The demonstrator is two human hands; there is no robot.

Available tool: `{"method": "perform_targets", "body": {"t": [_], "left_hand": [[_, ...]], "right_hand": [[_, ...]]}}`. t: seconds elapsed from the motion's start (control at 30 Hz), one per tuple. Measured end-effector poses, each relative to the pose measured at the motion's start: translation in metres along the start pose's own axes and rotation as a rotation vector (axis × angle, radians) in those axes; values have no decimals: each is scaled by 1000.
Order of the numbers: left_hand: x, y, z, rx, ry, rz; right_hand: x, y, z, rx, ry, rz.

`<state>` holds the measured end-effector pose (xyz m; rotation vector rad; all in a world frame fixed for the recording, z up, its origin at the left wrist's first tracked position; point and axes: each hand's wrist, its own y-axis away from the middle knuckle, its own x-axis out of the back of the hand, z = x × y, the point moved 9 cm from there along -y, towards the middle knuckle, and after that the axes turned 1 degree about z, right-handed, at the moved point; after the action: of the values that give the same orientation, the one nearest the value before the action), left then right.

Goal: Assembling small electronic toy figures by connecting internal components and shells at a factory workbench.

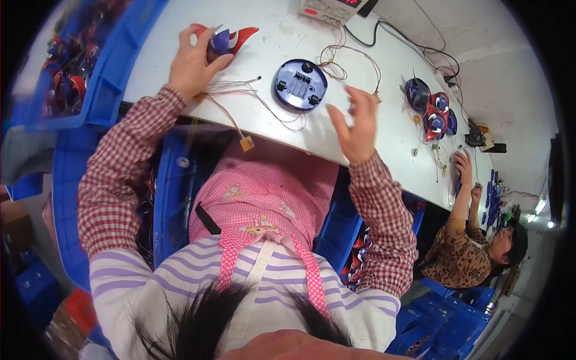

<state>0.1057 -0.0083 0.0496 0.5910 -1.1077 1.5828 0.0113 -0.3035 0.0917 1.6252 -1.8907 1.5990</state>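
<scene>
At the far left of the white table [273, 36], my left hand [195, 67] is closed on a red and blue pointed plastic part [240, 39]. My right hand [359, 127] hovers above the table's near edge, fingers apart and holding nothing. Between the two hands lies a round blue plastic base [301, 99], its inner side facing up, with small black pieces on it. Thin wires [255, 90] spread over the table between my left hand and the base. One bundle hangs over the near edge and ends in a small tan connector [246, 143].
A grey power supply [327, 11] with cables stands at the back. Several red and blue assemblies [437, 117] sit to the right. Farther right, a co-worker [465, 255] has hands on the table. Blue bins [111, 78] of parts stand at left and below the table.
</scene>
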Motion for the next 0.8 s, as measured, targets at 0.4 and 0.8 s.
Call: {"method": "perform_targets", "body": {"t": [0.4,0.8], "left_hand": [[-88,-10,104,-235,120,-293],[-100,2,105,-214,234,-276]], "right_hand": [[12,-5,102,-676,-532,-87],[-38,-26,19,-259,-514,-47]]}}
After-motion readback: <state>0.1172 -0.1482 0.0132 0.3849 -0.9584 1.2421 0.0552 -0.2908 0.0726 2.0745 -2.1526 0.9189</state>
